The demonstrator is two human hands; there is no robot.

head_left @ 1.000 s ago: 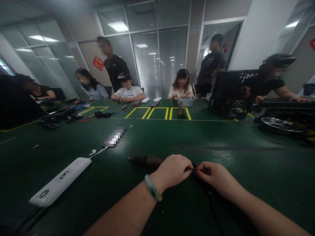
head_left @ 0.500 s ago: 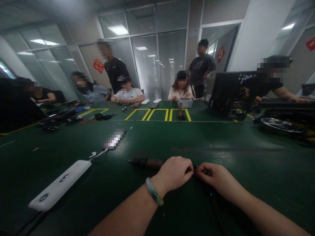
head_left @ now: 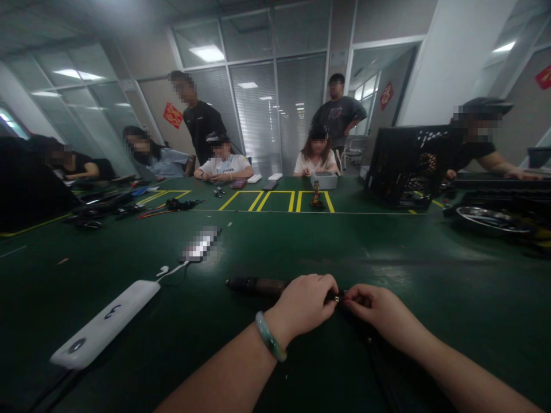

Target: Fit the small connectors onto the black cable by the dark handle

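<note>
A dark, slim cylindrical tool (head_left: 253, 285) lies on the green table (head_left: 301, 241) just in front of me. My left hand (head_left: 306, 303), with a green bangle on its wrist, is closed over the tool's right end. My right hand (head_left: 379, 313) is pinched on a small part at the tool's tip, fingertips touching those of the left hand. A dark cable (head_left: 379, 367) runs from under the right hand towards me. What the small part is I cannot make out.
A white power bank (head_left: 105, 323) with a white cable lies at the left, a blurred-out device (head_left: 200, 243) beyond it. A black computer case (head_left: 407, 163) and a metal dish (head_left: 493, 219) stand at the right. Several people sit or stand round the far side.
My hands have barely moved on the tool. The standing person at the far door has walked left, behind the seated person.
</note>
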